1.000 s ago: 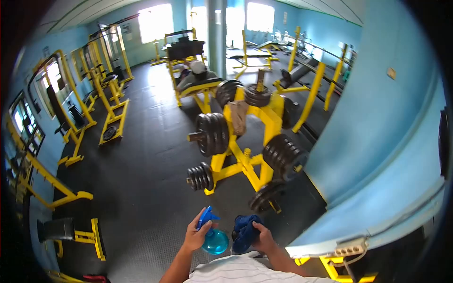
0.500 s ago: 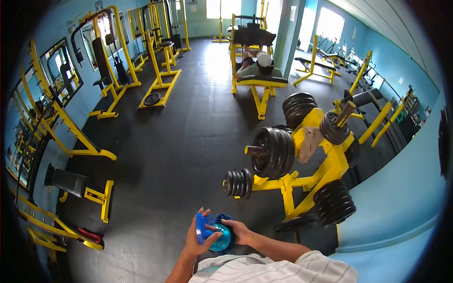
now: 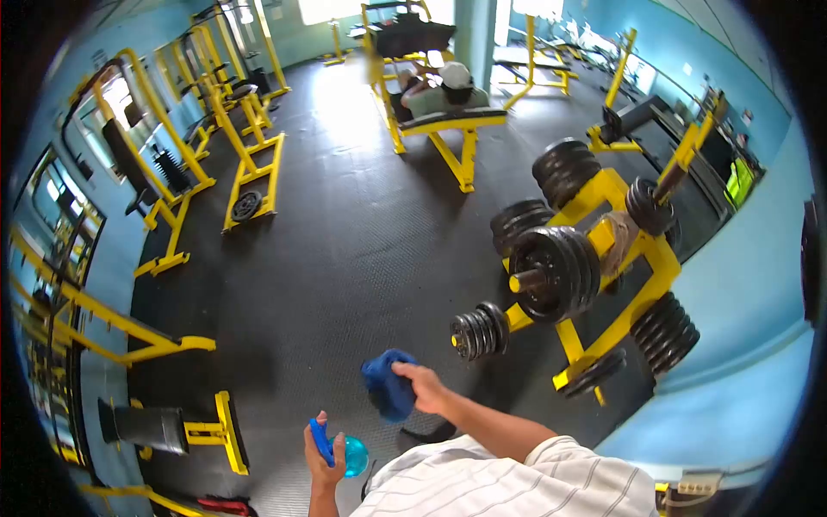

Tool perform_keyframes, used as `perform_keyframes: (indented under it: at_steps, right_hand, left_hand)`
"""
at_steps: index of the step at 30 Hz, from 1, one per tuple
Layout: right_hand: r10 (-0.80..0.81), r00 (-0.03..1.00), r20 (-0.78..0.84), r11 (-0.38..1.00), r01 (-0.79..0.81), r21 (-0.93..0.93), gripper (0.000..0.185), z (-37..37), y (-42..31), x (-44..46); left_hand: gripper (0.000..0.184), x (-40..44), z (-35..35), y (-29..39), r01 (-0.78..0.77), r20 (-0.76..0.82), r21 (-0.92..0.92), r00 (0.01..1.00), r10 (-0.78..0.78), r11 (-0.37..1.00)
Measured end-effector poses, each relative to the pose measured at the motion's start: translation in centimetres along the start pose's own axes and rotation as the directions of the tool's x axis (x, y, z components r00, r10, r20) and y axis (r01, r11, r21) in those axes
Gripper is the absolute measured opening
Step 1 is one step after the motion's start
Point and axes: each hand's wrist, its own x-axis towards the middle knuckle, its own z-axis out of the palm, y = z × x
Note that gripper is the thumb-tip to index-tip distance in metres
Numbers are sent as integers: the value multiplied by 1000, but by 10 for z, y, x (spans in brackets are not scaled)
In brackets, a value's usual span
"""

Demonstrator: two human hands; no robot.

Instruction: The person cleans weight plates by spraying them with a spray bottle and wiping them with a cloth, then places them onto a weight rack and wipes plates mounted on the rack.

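At the bottom centre, my left hand point(image 3: 325, 455) is closed round the blue spray head of a round bottle point(image 3: 355, 457) with turquoise liquid. My right hand point(image 3: 420, 385) grips a bunched dark blue cloth point(image 3: 389, 384), held out over the black floor, above and to the right of the bottle. Bottle and cloth are apart. Ahead to the right stands a yellow weight rack point(image 3: 633, 297) loaded with black plates point(image 3: 556, 274). A brown cloth point(image 3: 617, 241) hangs on its frame.
A person in a white cap point(image 3: 456, 76) is on a bench point(image 3: 455, 122) ahead. Yellow machines point(image 3: 164, 202) line the left wall, with a black padded bench point(image 3: 148, 427) at the lower left. A blue wall point(image 3: 724, 345) rises at the right.
The view has shifted. My right hand and the cloth have moved away from the bottle, after being close beside it half a second ago. My left hand still holds the bottle, now lower and further left.
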Motion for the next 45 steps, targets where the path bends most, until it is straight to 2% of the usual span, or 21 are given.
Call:
perform_keyframes:
  at_steps: [2, 5, 6, 8, 11, 13, 15, 16, 19, 21, 22, 24, 27, 29, 31, 34, 35, 37, 39, 41, 45]
  right_hand:
    - [-129, 992, 11, 984, 127, 128, 30, -16, -21, 9]
    - [-192, 947, -258, 947, 248, 205, 31, -40, -46, 4]
    - [-199, 941, -274, 942, 261, 210, 31, -59, -49, 10]
    - [-273, 812, -515, 931, 358, 71, 34, -104, -44, 31]
    - [-189, 816, -546, 945, 303, 126, 36, -127, -48, 53]
    - [-194, 805, -560, 926, 339, 167, 39, -117, -59, 83]
    - [-149, 787, -598, 889, 372, 268, 29, -110, -78, 129]
    - [-182, 784, -593, 911, 362, 200, 30, -102, -91, 153]
    - [-241, 898, -369, 946, 302, 117, 32, -30, -174, 174]
    - [-357, 883, -305, 921, 388, 45, 38, 0, -224, 188]
    - [-365, 874, -322, 917, 397, 39, 38, 12, -246, 197]
    - [-439, 727, -529, 828, 555, 76, 47, 23, -282, 214]
    - [-478, 740, -474, 790, 598, 137, 59, 13, -325, 230]
    - [-498, 690, -526, 771, 629, 96, 58, -2, -342, 242]
    - [-478, 651, -589, 795, 607, 25, 42, -46, -347, 266]
    - [-363, 614, -701, 814, 575, 81, 43, -79, -351, 283]
    - [-366, 598, -713, 808, 584, 75, 43, -72, -363, 282]
    - [-382, 600, -703, 708, 679, 195, 47, -46, -394, 270]
    - [-427, 555, -713, 661, 730, 173, 47, -35, -426, 265]
    - [-524, 209, -826, 588, 790, -172, 47, -32, -451, 266]
    - [-535, -23, -845, 525, 774, -354, 49, -48, -479, 268]
  left_hand:
    - [41, 40, -5, -8, -55, 187, 31, 981, 49, 998]
    - [43, 96, 8, -21, 12, 423, 32, 906, -24, 999]
    - [43, 113, 18, -24, 11, 439, 24, 898, -21, 1000]
    - [43, 144, 45, -30, 25, 515, -4, 857, -19, 1000]
    - [44, 183, 78, -40, 66, 563, -109, 826, 7, 992]
    - [43, 216, 87, -41, 90, 580, -134, 815, 5, 987]
    - [41, 251, 93, -43, 76, 527, -160, 850, 20, 984]
    - [40, 273, 93, -46, 90, 551, -139, 835, 2, 986]
    - [42, 336, 102, -64, 28, 527, -94, 849, 26, 995]
    - [42, 374, 114, -60, 24, 525, -89, 851, 26, 996]
    - [41, 391, 120, -65, -13, 515, -68, 856, 46, 998]
    - [42, 420, 137, -68, -21, 481, -70, 875, 53, 997]
    - [44, 459, 171, -87, 45, 419, -162, 908, 28, 986]
    - [45, 489, 193, -95, 120, 460, -203, 888, -14, 972]
    - [47, 527, 221, -98, 177, 494, -251, 869, -31, 952]
    - [48, 591, 272, -90, -131, 693, -130, 697, 184, 983]
    - [48, 612, 286, -81, -127, 701, -145, 686, 192, 981]
    - [49, 658, 323, -57, -351, 729, -316, 504, 462, 881]
    - [50, 692, 354, -42, -242, 808, -336, 423, 411, 910]
    - [50, 725, 384, -25, -175, 903, -251, 312, 295, 952]
    - [49, 763, 451, -12, -156, 905, -375, 150, 397, 914]
